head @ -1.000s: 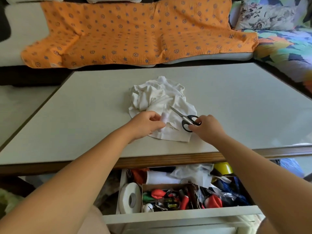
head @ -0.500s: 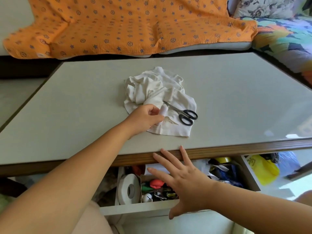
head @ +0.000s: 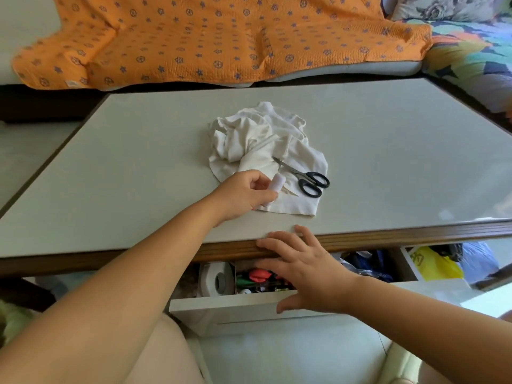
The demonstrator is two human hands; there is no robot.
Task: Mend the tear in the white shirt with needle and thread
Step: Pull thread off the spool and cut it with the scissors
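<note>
The white shirt lies crumpled in the middle of the table. My left hand rests at the shirt's near edge and grips a small white thread spool; a thin needle seems to stick up from the spool. Black-handled scissors lie on the shirt just right of the spool. My right hand hovers with spread fingers over the open drawer, fingertips near the table's wooden front edge, holding nothing.
The drawer under the table holds a white tape roll, red and green tools and bags. A yellow bag sits to its right. An orange patterned blanket covers the sofa behind the table.
My right hand let go of the scissors, left them on the shirt and dropped back over the drawer. The drawer is pushed further in. My left hand stays on the spool.
</note>
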